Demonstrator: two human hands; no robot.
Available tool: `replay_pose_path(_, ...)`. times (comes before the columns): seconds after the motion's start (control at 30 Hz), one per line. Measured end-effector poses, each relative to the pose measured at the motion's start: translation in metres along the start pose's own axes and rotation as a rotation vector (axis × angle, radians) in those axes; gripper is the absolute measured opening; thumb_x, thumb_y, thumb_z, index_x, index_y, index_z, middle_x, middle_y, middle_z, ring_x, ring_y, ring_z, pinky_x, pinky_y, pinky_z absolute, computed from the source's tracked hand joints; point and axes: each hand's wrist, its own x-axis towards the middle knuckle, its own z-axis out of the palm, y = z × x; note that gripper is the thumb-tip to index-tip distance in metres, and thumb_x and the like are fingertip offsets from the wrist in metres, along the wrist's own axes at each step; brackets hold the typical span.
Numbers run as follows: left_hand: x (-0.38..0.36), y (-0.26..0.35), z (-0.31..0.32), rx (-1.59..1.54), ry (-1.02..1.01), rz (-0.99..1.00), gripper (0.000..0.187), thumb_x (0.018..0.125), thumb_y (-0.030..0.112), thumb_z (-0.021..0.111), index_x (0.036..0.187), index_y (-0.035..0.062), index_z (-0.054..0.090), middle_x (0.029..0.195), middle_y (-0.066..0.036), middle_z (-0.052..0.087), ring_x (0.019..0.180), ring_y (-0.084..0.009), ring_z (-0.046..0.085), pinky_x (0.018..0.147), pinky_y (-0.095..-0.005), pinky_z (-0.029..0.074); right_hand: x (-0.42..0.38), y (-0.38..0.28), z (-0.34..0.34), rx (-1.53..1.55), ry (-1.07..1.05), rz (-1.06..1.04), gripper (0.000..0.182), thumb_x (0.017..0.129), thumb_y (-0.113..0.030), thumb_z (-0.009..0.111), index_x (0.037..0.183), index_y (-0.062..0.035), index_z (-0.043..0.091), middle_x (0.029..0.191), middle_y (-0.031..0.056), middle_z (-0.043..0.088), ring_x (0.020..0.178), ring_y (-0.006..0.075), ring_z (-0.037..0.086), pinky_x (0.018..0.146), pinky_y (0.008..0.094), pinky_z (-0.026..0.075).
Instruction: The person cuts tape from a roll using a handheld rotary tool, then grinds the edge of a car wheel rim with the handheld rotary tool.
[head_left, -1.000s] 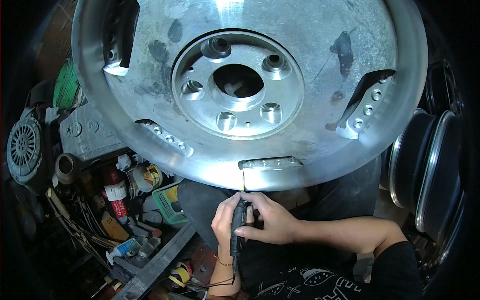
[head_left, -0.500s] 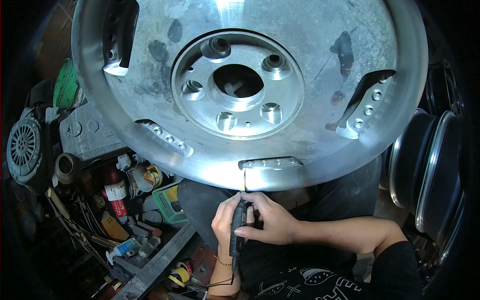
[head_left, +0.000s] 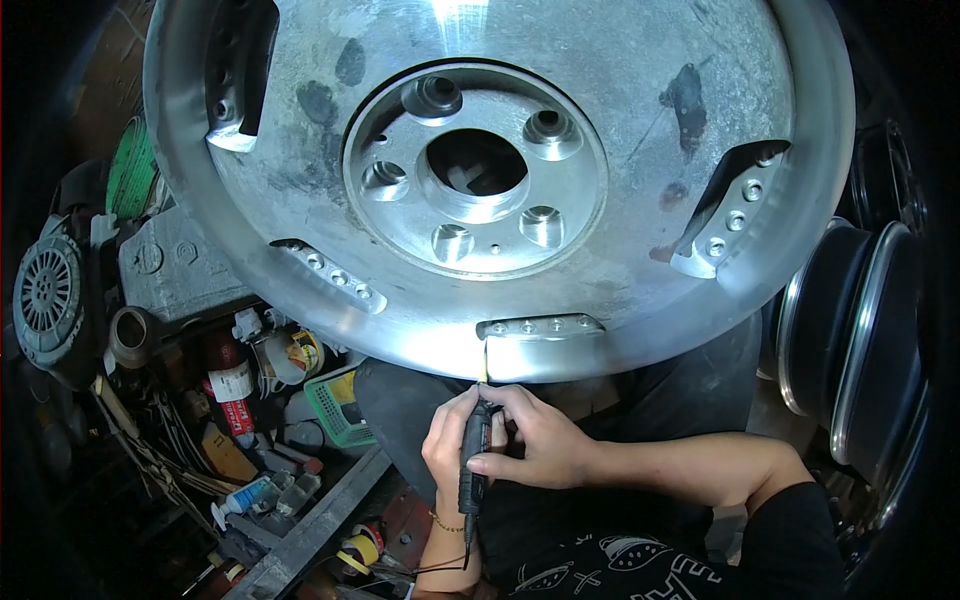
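A large bare-metal wheel point(head_left: 480, 295) fills the upper middle of the view, with a bored hub, bolt holes and slots near its outer edge. Below its near rim, both hands close around a slim black corded rotary tool point(head_left: 471, 465), held upright. My left hand point(head_left: 449, 432) wraps it from the left. From the other side, my right hand point(head_left: 537, 437) grips it with the thumb laid along the body. The tool's thin yellowish shank points up across the bright rim, its tip at the left end of the bottom slot point(head_left: 540, 326).
Several black rims point(head_left: 850, 330) stand upright at the right. To the left are a grey motor-like housing point(head_left: 52, 300), a green basket point(head_left: 340, 415), bottles and loose tools. A metal bar point(head_left: 310, 530) runs diagonally at lower left. The tool's cord trails down by the left wrist.
The tool's tip has shifted slightly left along the slot's edge, both hands moving with it. The wheel looks unmoved.
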Motion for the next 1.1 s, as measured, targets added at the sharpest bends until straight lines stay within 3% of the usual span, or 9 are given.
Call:
replay_pose_path(0.03, 0.0005, -0.0001, -0.0001, -0.014, -0.015, 0.007, 0.038, 0.081, 0.020, 0.075, 0.108, -0.0052, 0.065, 0.095, -0.021, 0.068, 0.084, -0.0285, 0.069, 0.076, -0.0349, 0.054, -0.0009, -0.0005, 0.0001, 0.000, 0.000, 0.000, 0.092, 0.083, -0.044, 0.076, 0.142, 0.0078, 0.028, 0.122, 0.0232, 0.045, 0.107, 0.0260, 0.054, 0.085, 0.0368, 0.054)
replay_pose_path(0.1, 0.0014, 0.0005, -0.0001, -0.028, -0.030, 0.013, 0.038, 0.081, 0.020, 0.075, 0.108, -0.0051, 0.065, 0.095, -0.021, 0.068, 0.084, -0.0285, 0.069, 0.076, -0.0350, 0.054, -0.0032, -0.0019, -0.0002, 0.042, 0.042, 0.029, 0.089, 0.083, -0.052, 0.072, 0.137, 0.0091, 0.035, 0.125, 0.0315, 0.048, 0.114, 0.0408, 0.055, 0.097, 0.0431, 0.046)
replay_pose_path(0.33, 0.0014, 0.0018, -0.0003, -0.037, -0.033, -0.004, 0.037, 0.081, 0.019, 0.075, 0.107, -0.0049, 0.065, 0.095, -0.021, 0.069, 0.083, -0.0291, 0.069, 0.076, -0.0349, 0.054, -0.0025, 0.0009, 0.0012, 0.080, 0.051, 0.022, 0.087, 0.083, -0.049, 0.073, 0.137, 0.0086, 0.035, 0.125, 0.0320, 0.049, 0.114, 0.0414, 0.055, 0.096, 0.0431, 0.046)
replay_pose_path(0.4, 0.0015, 0.0007, -0.0003, -0.021, -0.014, 0.002, 0.036, 0.080, 0.019, 0.075, 0.107, -0.0048, 0.065, 0.095, -0.021, 0.069, 0.083, -0.0292, 0.069, 0.076, -0.0349, 0.054, -0.0011, 0.0010, -0.0003, 0.003, 0.017, -0.014, 0.090, 0.084, -0.043, 0.076, 0.142, 0.0057, 0.028, 0.120, 0.0219, 0.045, 0.105, 0.0248, 0.054, 0.084, 0.0369, 0.054)
replay_pose_path(0.43, 0.0015, 0.0000, -0.0011, -0.015, -0.021, 0.013, 0.035, 0.078, 0.013, 0.075, 0.107, -0.0045, 0.066, 0.096, -0.021, 0.069, 0.083, -0.0292, 0.070, 0.076, -0.0346, 0.055, -0.0011, 0.0008, -0.0005, 0.004, 0.018, -0.015, 0.090, 0.084, -0.043, 0.076, 0.142, 0.0057, 0.028, 0.120, 0.0219, 0.045, 0.105, 0.0248, 0.054, 0.084, 0.0369, 0.054)
replay_pose_path(0.53, 0.0033, 0.0030, -0.0007, -0.018, -0.026, 0.014, 0.035, 0.076, 0.008, 0.076, 0.108, -0.0039, 0.066, 0.095, -0.020, 0.069, 0.082, -0.0290, 0.070, 0.075, -0.0342, 0.055, -0.0014, -0.0004, -0.0012, -0.016, 0.025, -0.003, 0.088, 0.084, -0.043, 0.076, 0.142, 0.0043, 0.030, 0.121, 0.0219, 0.046, 0.105, 0.0251, 0.054, 0.083, 0.0368, 0.054)
replay_pose_path(0.6, 0.0054, 0.0059, -0.0009, -0.026, -0.025, 0.002, 0.036, 0.076, 0.008, 0.076, 0.108, -0.0037, 0.066, 0.094, -0.019, 0.069, 0.082, -0.0288, 0.070, 0.075, -0.0340, 0.055, -0.0022, -0.0029, -0.0019, 0.049, 0.042, 0.031, 0.087, 0.083, -0.049, 0.072, 0.138, 0.0072, 0.035, 0.129, 0.0314, 0.047, 0.120, 0.0412, 0.052, 0.100, 0.0446, 0.043)
replay_pose_path(0.67, 0.0074, 0.0073, -0.0012, -0.038, -0.025, -0.023, 0.034, 0.079, 0.016, 0.075, 0.104, -0.0051, 0.066, 0.091, -0.020, 0.069, 0.080, -0.0280, 0.069, 0.075, -0.0345, 0.054, -0.0021, -0.0064, -0.0040, 0.051, 0.031, 0.044, 0.087, 0.084, -0.050, 0.072, 0.138, 0.0070, 0.034, 0.129, 0.0315, 0.047, 0.120, 0.0412, 0.052, 0.101, 0.0446, 0.043)
replay_pose_path(1.1, 0.0098, 0.0083, -0.0028, -0.066, -0.036, -0.083, 0.033, 0.079, 0.016, 0.074, 0.102, -0.0049, 0.066, 0.087, -0.018, 0.069, 0.076, -0.0245, 0.068, 0.072, -0.0328, 0.054, 0.0003, -0.0071, -0.0041, 0.143, 0.012, 0.050, 0.091, 0.084, -0.050, 0.071, 0.140, 0.0087, 0.031, 0.132, 0.0333, 0.045, 0.124, 0.0410, 0.050, 0.103, 0.0440, 0.042)
